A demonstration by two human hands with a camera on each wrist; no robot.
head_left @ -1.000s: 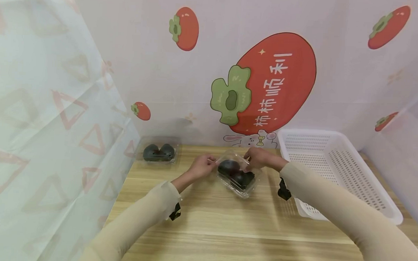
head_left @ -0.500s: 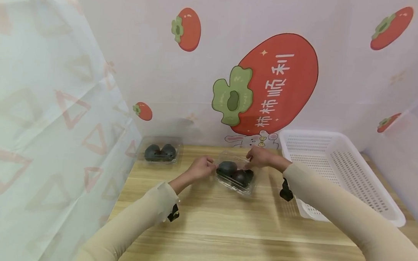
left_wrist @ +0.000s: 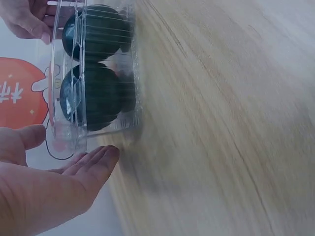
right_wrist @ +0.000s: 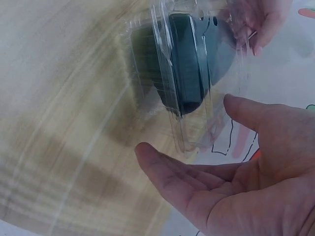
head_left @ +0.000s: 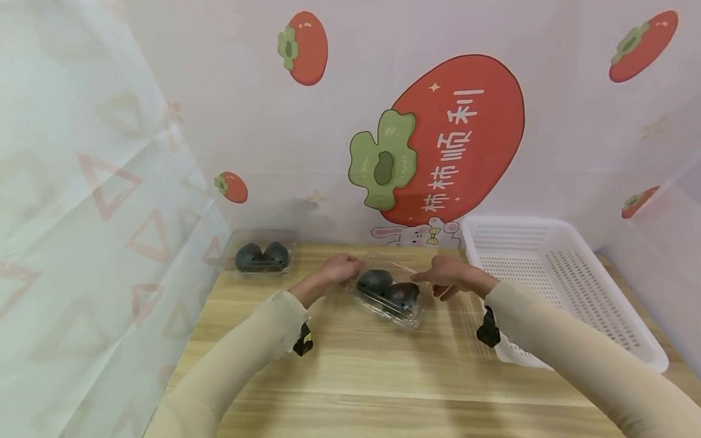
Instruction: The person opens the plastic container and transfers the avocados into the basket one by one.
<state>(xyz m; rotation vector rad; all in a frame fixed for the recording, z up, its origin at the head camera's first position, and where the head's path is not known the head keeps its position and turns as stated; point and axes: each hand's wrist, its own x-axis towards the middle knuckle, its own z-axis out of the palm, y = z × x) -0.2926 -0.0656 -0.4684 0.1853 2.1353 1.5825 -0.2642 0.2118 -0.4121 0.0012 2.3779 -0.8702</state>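
Observation:
A clear plastic clamshell box (head_left: 390,316) holding two dark green rounded fruits (left_wrist: 93,93) sits on the wooden table, turned at a slant; its lid looks shut. At its left end is my left hand (head_left: 338,270), fingers straight and thumb apart, close against the box; whether it touches is hard to tell. My right hand (head_left: 455,275) is at the opposite end, thumb near the lid edge and fingers spread away from the box, as the right wrist view shows. A second clamshell box (head_left: 294,250) with two similar dark fruits stands farther left.
A white perforated plastic basket (head_left: 626,303) stands at the right of the table (head_left: 379,407). Behind rises a pale cloth backdrop (head_left: 250,99) printed with persimmons. A cloth wall (head_left: 83,235) borders the left side.
My right hand has loosened from the box's lid edge and moved slightly right, fingers spreading. The left hand has shifted a little up along the box's end. The box has barely moved.

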